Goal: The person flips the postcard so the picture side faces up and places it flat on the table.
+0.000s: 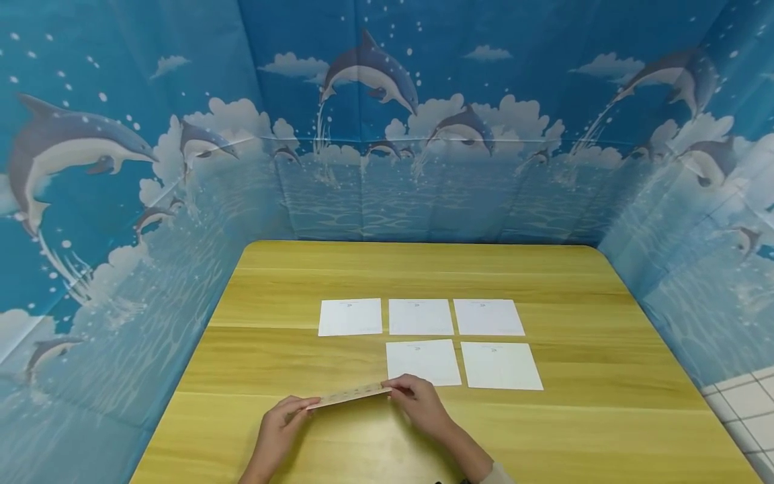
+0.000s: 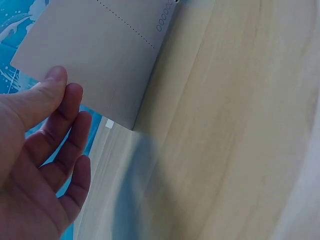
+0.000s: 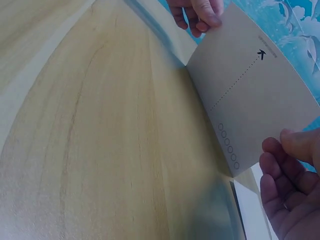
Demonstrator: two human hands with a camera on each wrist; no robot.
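A postcard (image 1: 351,396) stands on edge, tilted, between the two hands above the near part of the table. My left hand (image 1: 281,427) pinches its left end between thumb and fingertips, the other fingers loosely bent in the left wrist view. At the opposite end my right hand (image 1: 423,407) pinches the card the same way. The postcard's face (image 3: 250,90) shows a dotted line, a small dark mark and a row of small circles in the right wrist view. Whether its lower edge touches the table I cannot tell.
Three white cards lie in a back row: left (image 1: 351,317), middle (image 1: 420,317) and right (image 1: 488,317). Two more, a nearer card (image 1: 423,361) and its neighbour (image 1: 502,366), lie in front. The wooden table (image 1: 242,363) is bordered by a dolphin-print curtain (image 1: 423,195).
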